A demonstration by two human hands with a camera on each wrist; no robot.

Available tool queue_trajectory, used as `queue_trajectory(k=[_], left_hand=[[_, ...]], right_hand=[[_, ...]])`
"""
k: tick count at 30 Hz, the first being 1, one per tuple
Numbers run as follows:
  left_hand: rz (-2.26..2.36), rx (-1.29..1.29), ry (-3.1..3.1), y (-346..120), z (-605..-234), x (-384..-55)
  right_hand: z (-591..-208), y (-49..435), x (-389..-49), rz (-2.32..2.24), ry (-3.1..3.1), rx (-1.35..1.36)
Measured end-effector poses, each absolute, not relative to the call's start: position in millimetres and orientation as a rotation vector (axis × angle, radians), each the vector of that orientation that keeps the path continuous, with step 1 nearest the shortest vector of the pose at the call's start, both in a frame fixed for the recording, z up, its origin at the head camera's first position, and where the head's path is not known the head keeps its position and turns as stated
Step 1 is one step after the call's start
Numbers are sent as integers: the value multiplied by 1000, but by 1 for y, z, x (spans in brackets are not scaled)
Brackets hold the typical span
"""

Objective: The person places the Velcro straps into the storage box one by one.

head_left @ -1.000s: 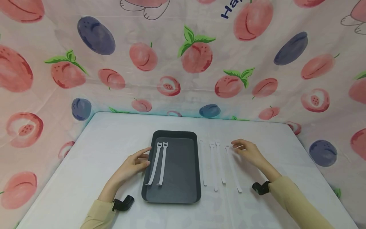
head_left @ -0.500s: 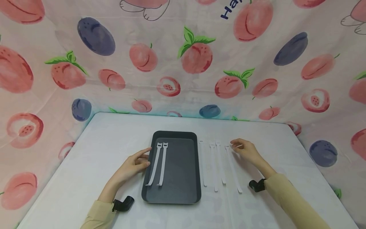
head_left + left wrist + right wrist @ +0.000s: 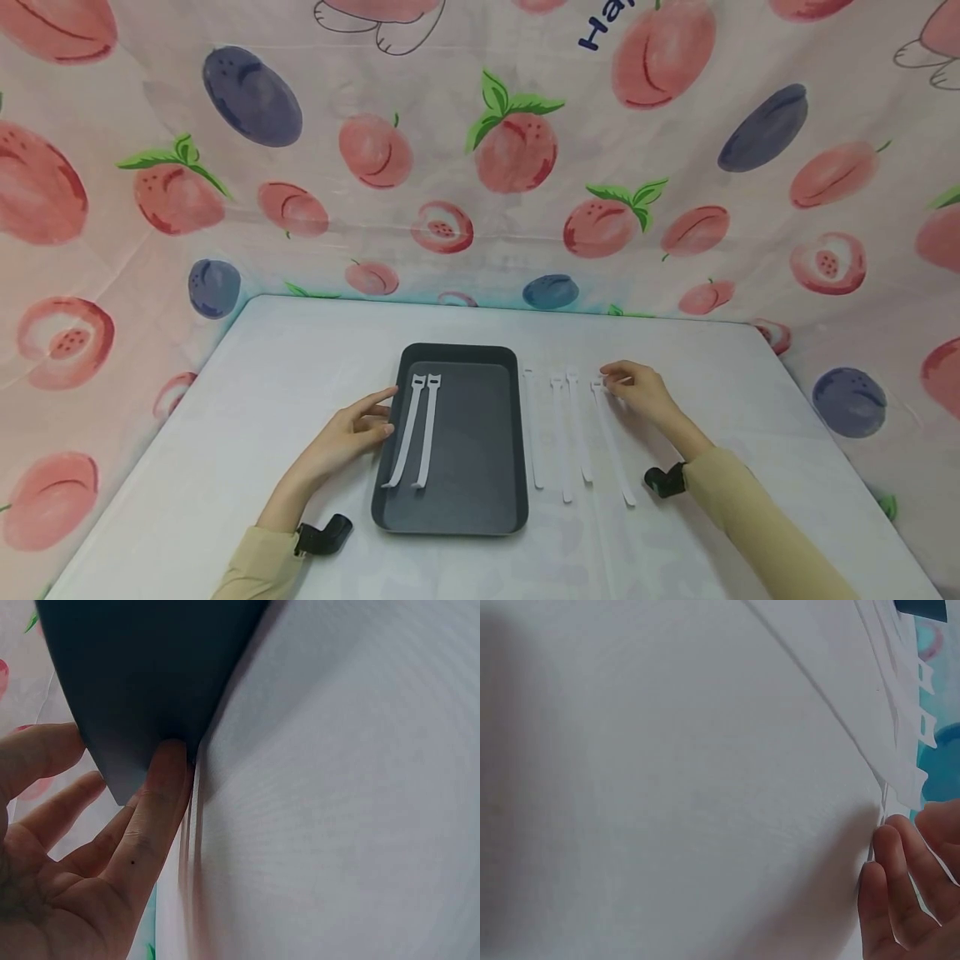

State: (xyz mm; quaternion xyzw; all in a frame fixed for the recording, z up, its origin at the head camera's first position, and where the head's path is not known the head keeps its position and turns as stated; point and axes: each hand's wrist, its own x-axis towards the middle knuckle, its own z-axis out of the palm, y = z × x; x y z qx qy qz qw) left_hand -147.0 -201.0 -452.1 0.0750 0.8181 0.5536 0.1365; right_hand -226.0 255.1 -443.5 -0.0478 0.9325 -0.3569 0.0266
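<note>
My left hand (image 3: 352,431) rests its fingertips against the left side of a dark grey tray (image 3: 480,517); the left wrist view shows fingers (image 3: 161,776) touching the tray wall (image 3: 142,682). Inside the tray lie two white cable straps (image 3: 425,437) with slotted heads, side by side. To its right, several more white straps lie lengthwise on the table. My right hand (image 3: 647,393) is at the slotted head of the rightmost strap (image 3: 613,442), thumb and fingers apart. In the right wrist view that strap (image 3: 855,727) ends just beside the fingertips (image 3: 889,840); contact is unclear.
A white-covered table (image 3: 322,333) bears everything. Behind it and at both sides hangs a cloth (image 3: 450,108) printed with fruit. Between the tray and the rightmost strap lie other straps (image 3: 557,433), close together. Black wrist cameras (image 3: 324,533) sit at both wrists.
My right hand has shifted slightly left, closer to the head of the rightmost strap, and its forearm has swung left. The left hand, tray and straps look the same.
</note>
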Motion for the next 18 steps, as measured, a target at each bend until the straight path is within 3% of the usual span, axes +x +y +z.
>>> queue_trajectory(k=[18], left_hand=[[1616,219,2356,-201,-454,-148]], right_hand=[[-448,252,-232,-1181,2840,-59]])
